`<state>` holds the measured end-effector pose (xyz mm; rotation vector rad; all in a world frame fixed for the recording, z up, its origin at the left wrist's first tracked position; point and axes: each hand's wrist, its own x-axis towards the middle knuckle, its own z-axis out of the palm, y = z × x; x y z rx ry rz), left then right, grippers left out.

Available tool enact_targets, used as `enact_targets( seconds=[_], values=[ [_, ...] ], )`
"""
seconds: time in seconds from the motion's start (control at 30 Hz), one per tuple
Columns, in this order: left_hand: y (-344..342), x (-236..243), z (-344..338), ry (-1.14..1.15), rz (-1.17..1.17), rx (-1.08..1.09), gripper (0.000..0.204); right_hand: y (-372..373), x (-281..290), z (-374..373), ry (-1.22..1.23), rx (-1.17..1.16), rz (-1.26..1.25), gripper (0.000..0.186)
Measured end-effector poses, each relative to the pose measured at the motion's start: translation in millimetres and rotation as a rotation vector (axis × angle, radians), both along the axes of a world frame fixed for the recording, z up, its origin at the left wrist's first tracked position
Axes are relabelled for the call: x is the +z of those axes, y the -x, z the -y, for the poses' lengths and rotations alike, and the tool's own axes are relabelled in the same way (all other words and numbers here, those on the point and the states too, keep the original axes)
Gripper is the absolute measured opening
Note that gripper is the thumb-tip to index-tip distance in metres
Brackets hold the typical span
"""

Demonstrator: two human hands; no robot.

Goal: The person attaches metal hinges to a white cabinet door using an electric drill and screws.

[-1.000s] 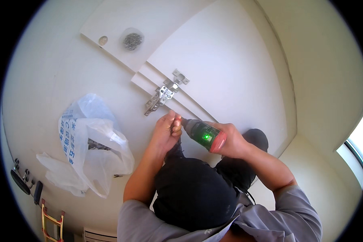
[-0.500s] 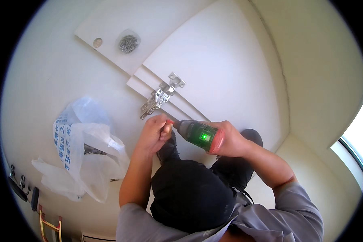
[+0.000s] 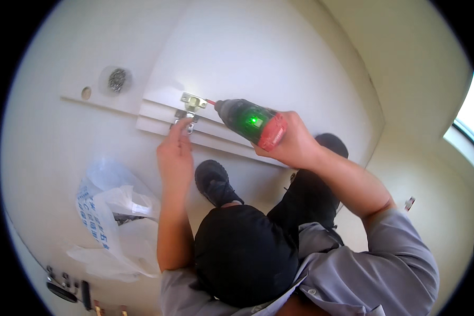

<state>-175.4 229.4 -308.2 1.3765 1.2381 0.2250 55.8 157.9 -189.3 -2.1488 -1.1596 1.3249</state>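
My right hand [image 3: 297, 138] is closed round a dark power screwdriver [image 3: 242, 117] with a red base and a lit green light. Its red bit [image 3: 210, 101] reaches the right side of a metal cabinet hinge [image 3: 194, 101]. That hinge sits at the near edge of the top white panel [image 3: 237, 58]. Fingers of my left hand [image 3: 175, 150] press together on the hinge's arm and partly cover it. Whether a screw sits at the bit's tip is too small to tell.
A clear tub of screws [image 3: 117, 80] stands at the far left beside a round hole [image 3: 86, 93] in another white panel. Nearer lies a white plastic bag [image 3: 108, 210] with blue print and metal parts inside. My shoes [image 3: 214, 181] are close to the panel edges.
Both hands have moved forward to the hinge. The bit has left my left fingers and now meets the hinge plate, and my left hand has taken hold of the hinge's arm.
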Motion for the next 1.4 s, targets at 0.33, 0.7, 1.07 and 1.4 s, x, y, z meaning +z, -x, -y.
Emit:
enact_targets(
  seconds=[0.33, 0.7, 1.07, 1.4],
  values=[
    [-11, -26, -17, -0.795, -0.314, -0.576, 0.045, -7, 3, 28, 0.091, -0.134, -0.013, 0.024],
    [-10, -27, -22, -0.804, -0.292, -0.601, 0.046, -18, 13, 28, 0.068, -0.058, 0.005, 0.037],
    [-15, -22, -24, -0.809, -0.208, -0.544, 0.042, 2, -1, 31, 0.053, 0.080, 0.051, 0.069],
    [-14, -21, -25, -0.800, -0.199, -0.535, 0.041, -3, -1, 23, 0.047, 0.061, 0.097, 0.070]
  ],
)
